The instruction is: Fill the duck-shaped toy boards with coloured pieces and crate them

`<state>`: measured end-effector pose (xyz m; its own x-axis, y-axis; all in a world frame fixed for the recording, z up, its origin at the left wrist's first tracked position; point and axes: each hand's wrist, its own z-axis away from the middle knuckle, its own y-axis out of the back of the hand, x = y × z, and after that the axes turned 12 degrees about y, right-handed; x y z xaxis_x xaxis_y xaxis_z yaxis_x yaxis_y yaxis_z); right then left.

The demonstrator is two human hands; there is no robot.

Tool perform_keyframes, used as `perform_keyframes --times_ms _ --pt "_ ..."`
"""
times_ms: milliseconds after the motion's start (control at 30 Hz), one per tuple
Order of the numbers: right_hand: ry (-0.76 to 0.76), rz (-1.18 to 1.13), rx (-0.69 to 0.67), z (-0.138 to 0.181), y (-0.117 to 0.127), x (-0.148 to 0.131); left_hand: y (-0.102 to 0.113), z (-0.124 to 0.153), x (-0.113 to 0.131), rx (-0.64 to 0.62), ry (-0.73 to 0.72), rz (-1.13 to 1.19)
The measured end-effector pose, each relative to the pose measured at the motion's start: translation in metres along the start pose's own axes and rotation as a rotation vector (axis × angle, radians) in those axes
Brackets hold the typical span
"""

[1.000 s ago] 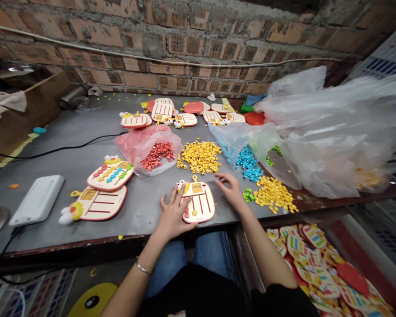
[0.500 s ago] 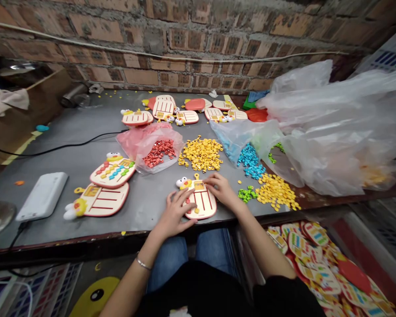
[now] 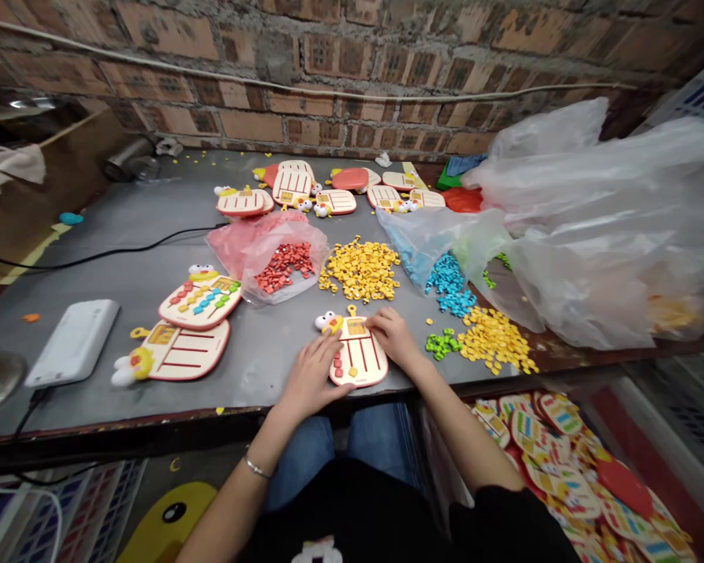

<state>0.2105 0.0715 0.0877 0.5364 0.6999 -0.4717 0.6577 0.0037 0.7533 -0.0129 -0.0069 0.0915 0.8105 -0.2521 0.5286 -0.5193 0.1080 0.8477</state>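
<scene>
A cream toy board (image 3: 364, 361) with red edges, long slots and a yellow bird head (image 3: 332, 322) lies flat at the table's front. My left hand (image 3: 310, 374) grips its left side, fingers over the top and thumb along the lower edge. Red pieces (image 3: 338, 366) sit in the left slot, and a yellow piece (image 3: 353, 372) is low on the adjoining one. At the board's upper right, my right hand (image 3: 394, 338) has its fingertips pinched together; whatever is between them is hidden.
Yellow pieces (image 3: 360, 268) are heaped behind the board, beside a bag of red pieces (image 3: 285, 266). Blue pieces (image 3: 446, 277), green pieces (image 3: 443, 344) and more yellow pieces (image 3: 496, 340) lie right. Stacked boards (image 3: 199, 301) and a white power bank (image 3: 73, 344) are left.
My left fingers have drawn back toward the board's left edge, uncovering red pieces in the slot. My right hand stays pinched at the upper right. The view has shifted slightly.
</scene>
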Motion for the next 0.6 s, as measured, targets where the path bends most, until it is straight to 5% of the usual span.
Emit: perform_keyframes --times_ms 267,467,533,600 --pt "-0.096 -0.301 -0.071 -0.006 0.004 -0.027 -0.004 0.008 0.003 0.010 0.016 -0.014" --pt "0.022 -0.475 -0.230 -0.011 -0.003 -0.030 -0.003 0.009 0.005 0.059 -0.015 -0.089" --pt "-0.029 -0.476 -0.165 -0.009 0.005 -0.017 -0.002 0.009 0.005 0.057 -0.037 -0.118" --pt "-0.126 -0.305 0.054 -0.011 0.012 0.003 -0.002 0.009 0.006 0.064 -0.052 -0.138"
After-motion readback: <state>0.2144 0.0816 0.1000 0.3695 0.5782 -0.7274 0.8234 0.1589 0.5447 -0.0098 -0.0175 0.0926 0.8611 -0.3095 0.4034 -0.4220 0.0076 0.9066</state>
